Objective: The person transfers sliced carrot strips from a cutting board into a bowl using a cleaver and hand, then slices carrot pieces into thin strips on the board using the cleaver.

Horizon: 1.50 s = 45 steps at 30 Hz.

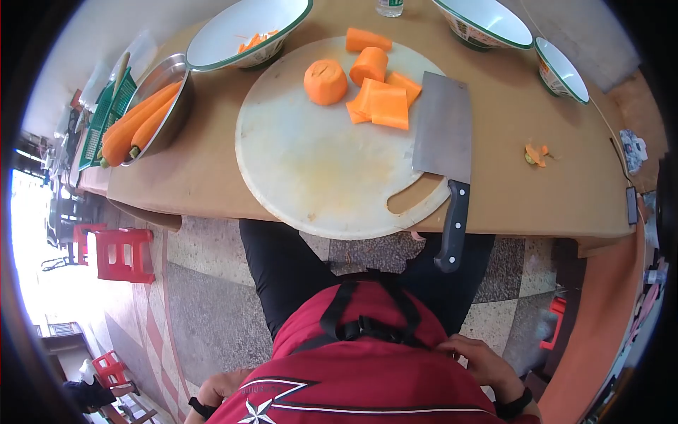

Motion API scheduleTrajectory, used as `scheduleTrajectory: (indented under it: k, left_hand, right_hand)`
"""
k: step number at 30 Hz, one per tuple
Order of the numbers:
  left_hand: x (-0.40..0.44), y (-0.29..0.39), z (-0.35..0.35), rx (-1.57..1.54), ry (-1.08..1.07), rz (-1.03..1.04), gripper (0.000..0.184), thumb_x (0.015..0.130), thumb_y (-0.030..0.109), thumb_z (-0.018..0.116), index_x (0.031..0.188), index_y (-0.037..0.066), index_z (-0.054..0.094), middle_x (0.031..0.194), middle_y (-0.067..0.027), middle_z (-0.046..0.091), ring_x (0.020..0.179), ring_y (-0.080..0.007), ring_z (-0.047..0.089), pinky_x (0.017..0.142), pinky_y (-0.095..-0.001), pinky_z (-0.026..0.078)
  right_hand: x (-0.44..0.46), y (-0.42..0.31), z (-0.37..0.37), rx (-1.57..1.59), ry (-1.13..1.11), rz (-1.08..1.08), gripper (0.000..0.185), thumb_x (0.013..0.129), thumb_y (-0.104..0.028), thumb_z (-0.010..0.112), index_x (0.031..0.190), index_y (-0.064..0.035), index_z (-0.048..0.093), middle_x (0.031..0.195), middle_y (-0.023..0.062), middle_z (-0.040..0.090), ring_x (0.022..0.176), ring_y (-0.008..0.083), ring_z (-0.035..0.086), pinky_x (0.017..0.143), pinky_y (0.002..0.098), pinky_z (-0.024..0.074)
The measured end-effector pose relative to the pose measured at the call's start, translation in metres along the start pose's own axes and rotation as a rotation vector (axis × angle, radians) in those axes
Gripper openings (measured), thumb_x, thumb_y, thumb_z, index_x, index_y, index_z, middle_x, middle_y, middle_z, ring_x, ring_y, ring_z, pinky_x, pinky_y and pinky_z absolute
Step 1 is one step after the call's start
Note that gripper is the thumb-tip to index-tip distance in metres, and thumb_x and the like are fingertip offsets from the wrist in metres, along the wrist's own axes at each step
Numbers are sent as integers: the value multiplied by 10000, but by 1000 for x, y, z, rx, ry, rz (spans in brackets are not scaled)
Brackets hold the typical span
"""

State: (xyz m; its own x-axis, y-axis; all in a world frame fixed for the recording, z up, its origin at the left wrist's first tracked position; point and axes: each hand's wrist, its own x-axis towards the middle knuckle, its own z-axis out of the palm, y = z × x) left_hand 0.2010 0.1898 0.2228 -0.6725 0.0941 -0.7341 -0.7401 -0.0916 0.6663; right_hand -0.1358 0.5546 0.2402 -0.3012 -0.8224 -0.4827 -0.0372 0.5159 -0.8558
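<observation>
My right hand [484, 359] rests at the right side of the red shirt, its fingers bent against the cloth; whether they grip it is unclear. At the shirt's left side is my left hand [224, 384], its fingers hidden by the fabric. Both are well below the round cutting board [318, 162]. On the board lie a thick carrot chunk [325, 82], two more carrot pieces [369, 66] and several flat carrot slices [388, 106]. A cleaver [443, 127] lies at the board's right edge, its black handle pointing toward me past the table edge.
A metal bowl [185, 106] at the left holds whole carrots beside a green basket [113, 116]. A white bowl [236, 25] contains shreds. Two more bowls [487, 21] [561, 71] and peel scraps [537, 155] are at the right. Red stools [123, 256] stand on the floor.
</observation>
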Motion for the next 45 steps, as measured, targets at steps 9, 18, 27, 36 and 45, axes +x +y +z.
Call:
scheduleTrajectory:
  k: [9, 18, 27, 36, 45]
  left_hand:
    - [1, -6, 8, -18, 93, -21, 437, 851, 258, 715, 1195, 13, 606, 1094, -124, 686, 1000, -186, 646, 869, -309, 498]
    - [21, -19, 15, 25, 191, 27, 416, 866, 251, 707, 1186, 6, 603, 1101, -124, 680, 1025, -169, 635, 885, -303, 489]
    - [16, 24, 12, 20, 144, 85, 313, 897, 216, 682, 1102, -11, 614, 1042, -95, 686, 992, -149, 638, 875, -288, 494]
    - [20, 19, 36, 439, 522, 48, 214, 882, 137, 648, 1042, -4, 637, 810, -128, 672, 769, -211, 676, 676, -311, 513]
    - [37, 41, 40, 600, 671, 20, 156, 863, 93, 626, 989, 3, 642, 698, -160, 626, 644, -265, 658, 568, -340, 487]
  right_hand:
    - [14, -6, 4, -184, -32, -61, 357, 825, -119, 632, 1176, -85, 578, 1002, 94, 621, 857, 280, 652, 722, 376, 523]
    - [18, 8, 11, -157, 54, -126, 300, 835, -95, 640, 1126, -72, 569, 985, 122, 658, 891, 331, 659, 716, 400, 528]
    - [5, 4, 16, -127, 157, -22, 226, 857, -124, 664, 1046, -88, 545, 902, 125, 672, 821, 348, 670, 672, 403, 533]
    - [7, 6, 15, -192, 137, -22, 220, 866, -138, 657, 1041, -113, 525, 914, 115, 672, 789, 340, 670, 648, 408, 530]
    - [-17, 31, 22, -84, 136, 195, 183, 874, -187, 664, 999, -93, 568, 811, 178, 665, 787, 390, 667, 663, 429, 533]
